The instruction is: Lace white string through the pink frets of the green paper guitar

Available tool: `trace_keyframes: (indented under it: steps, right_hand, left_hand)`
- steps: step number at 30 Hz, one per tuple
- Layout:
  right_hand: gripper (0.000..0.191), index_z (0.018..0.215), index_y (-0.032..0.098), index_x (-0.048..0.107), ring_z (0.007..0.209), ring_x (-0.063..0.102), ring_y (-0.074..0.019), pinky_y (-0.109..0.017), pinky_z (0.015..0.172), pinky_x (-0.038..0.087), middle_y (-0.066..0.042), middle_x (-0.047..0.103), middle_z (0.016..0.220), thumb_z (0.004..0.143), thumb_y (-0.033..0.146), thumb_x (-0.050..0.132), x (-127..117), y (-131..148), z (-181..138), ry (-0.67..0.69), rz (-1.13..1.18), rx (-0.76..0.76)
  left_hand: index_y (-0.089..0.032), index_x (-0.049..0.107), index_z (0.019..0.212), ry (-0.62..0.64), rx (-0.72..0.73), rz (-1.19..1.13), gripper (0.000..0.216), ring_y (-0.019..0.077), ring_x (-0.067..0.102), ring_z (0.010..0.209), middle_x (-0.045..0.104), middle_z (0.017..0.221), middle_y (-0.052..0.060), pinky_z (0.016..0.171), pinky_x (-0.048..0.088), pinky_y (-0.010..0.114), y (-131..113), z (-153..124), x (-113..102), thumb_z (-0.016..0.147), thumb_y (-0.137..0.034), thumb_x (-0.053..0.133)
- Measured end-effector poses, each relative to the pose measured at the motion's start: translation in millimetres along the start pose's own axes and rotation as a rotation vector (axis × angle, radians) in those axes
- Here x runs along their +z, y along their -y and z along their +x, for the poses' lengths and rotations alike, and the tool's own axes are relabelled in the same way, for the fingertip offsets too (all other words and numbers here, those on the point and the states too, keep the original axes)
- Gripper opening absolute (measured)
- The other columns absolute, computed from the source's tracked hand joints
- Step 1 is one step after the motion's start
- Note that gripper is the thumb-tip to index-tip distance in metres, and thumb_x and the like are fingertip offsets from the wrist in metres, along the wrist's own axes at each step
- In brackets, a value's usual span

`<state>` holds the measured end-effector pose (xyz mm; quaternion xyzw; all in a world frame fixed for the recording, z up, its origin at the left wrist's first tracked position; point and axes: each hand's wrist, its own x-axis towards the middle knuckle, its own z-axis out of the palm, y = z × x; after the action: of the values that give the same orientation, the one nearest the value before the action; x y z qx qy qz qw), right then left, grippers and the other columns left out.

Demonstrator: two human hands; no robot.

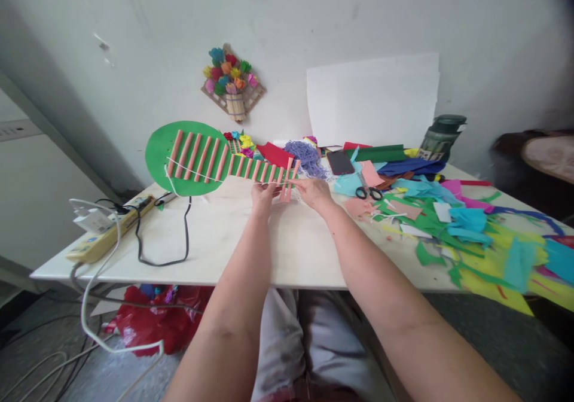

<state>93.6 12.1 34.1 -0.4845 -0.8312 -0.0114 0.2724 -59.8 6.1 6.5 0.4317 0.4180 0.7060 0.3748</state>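
Note:
A green paper lute-shaped craft (183,174) is held up over the table, its round body to the left and its narrow neck to the right. Pink paper rolls (196,151) lie across body and neck, and several more (287,194) stick out as pegs at the neck's end. My left hand (263,195) grips the neck from below, fingers partly hidden behind it. Along the craft runs a thin white string (179,166), a loose length of it drooping below the body. At the peg end my right hand (314,192) is closed, its fingertips pinching the string.
Paper scraps (448,216), black scissors (368,193), a phone (339,163), purple shredded paper (305,155) and a dark bottle (442,139) crowd the right side. A power strip (107,231) with cables is at the left. A flower craft (233,85) hangs on the wall.

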Motion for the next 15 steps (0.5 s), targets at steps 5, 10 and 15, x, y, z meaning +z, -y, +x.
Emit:
trace_keyframes:
  steps: [5, 10, 15]
  right_hand:
    - [0.037, 0.120, 0.035, 0.054, 0.086, 0.061, -0.0224, -0.032, 0.072, 0.044, -0.005, 0.067, 0.099, 0.086, 0.029, 0.040, -2.1, 1.7, -0.7, -0.005, 0.005, 0.045]
    - [0.038, 0.122, 0.037, 0.051, 0.085, 0.061, -0.0218, -0.033, 0.075, 0.043, -0.005, 0.067, 0.097, 0.087, 0.030, 0.038, -3.3, 3.4, -1.0, 0.030, -0.037, 0.061]
    - [0.039, 0.126, 0.036, 0.046, 0.089, 0.060, -0.0205, -0.032, 0.075, 0.043, -0.004, 0.067, 0.099, 0.089, 0.030, 0.034, -2.3, 4.3, -1.2, 0.047, -0.112, 0.027]
  left_hand:
    - [-0.011, 0.058, 0.067, -0.031, -0.009, 0.001, 0.018, 0.0167, 0.061, 0.057, 0.060, 0.058, 0.005, 0.060, 0.050, 0.031, -0.2, 0.8, 1.2, 0.057, -0.025, 0.063]
    - [-0.011, 0.057, 0.070, -0.028, -0.017, -0.003, 0.022, 0.0153, 0.061, 0.055, 0.061, 0.056, 0.004, 0.060, 0.050, 0.029, 0.4, 1.8, 1.2, 0.055, -0.026, 0.064]
    - [-0.011, 0.055, 0.071, -0.037, -0.016, 0.010, 0.024, 0.0160, 0.062, 0.056, 0.061, 0.057, 0.004, 0.061, 0.051, 0.030, 0.8, 1.6, 1.0, 0.055, -0.026, 0.065]
